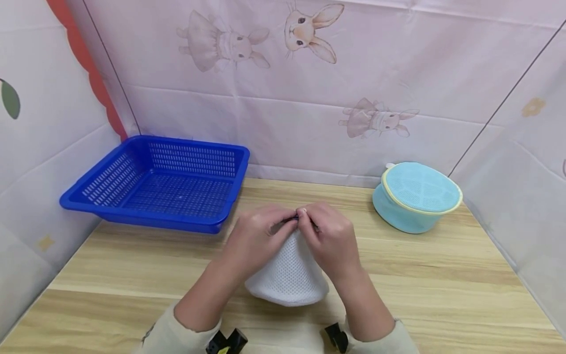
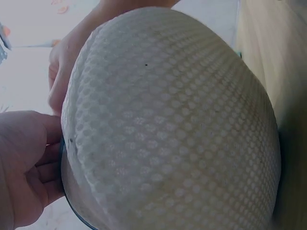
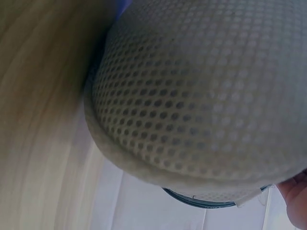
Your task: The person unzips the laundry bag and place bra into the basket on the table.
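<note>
A white honeycomb-mesh laundry bag [image 1: 289, 275] stands on the table between my forearms, its wide rounded base toward me. My left hand [image 1: 261, 236] pinches the dark-trimmed edge at its far end between thumb and fingers. Right beside it, my right hand [image 1: 329, 233] pinches the same edge, and the two thumbs nearly meet. In the left wrist view the mesh bag [image 2: 172, 115] fills most of the picture, with the left hand's fingers against its dark rim. The right wrist view shows the bag's mesh wall [image 3: 201, 110] and part of its dark rim. The fingertips are partly hidden.
A blue plastic basket [image 1: 234, 196] with slotted walls stands at the back left. At the back right sits a light blue mesh bag [image 1: 422, 189] with yellow piping. Rabbit-printed cloth walls [image 1: 287, 118] enclose the wooden table [image 1: 442, 285] at the back and sides.
</note>
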Available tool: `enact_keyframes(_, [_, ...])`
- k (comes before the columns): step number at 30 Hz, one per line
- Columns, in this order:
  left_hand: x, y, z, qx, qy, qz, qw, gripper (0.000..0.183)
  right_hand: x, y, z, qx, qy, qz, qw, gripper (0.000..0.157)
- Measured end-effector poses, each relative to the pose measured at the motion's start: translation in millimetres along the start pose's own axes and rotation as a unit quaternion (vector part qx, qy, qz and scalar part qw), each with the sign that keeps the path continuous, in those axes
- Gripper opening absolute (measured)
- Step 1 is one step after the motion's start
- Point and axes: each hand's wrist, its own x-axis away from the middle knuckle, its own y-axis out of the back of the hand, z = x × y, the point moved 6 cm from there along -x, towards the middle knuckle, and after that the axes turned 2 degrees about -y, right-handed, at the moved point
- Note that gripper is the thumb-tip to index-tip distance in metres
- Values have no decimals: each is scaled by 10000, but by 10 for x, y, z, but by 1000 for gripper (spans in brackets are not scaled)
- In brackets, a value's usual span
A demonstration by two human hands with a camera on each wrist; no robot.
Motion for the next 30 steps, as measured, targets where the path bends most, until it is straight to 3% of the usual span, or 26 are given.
enact_keyframes(18, [-19, 77, 80, -64, 188, -223, 9996, 10, -14, 52, -81, 104, -169, -59, 9998, 13])
enact_keyframes(30, [-24, 105, 84, -20, 297, -137, 9995, 13, -16, 82, -93, 144, -197, -156, 9996, 12])
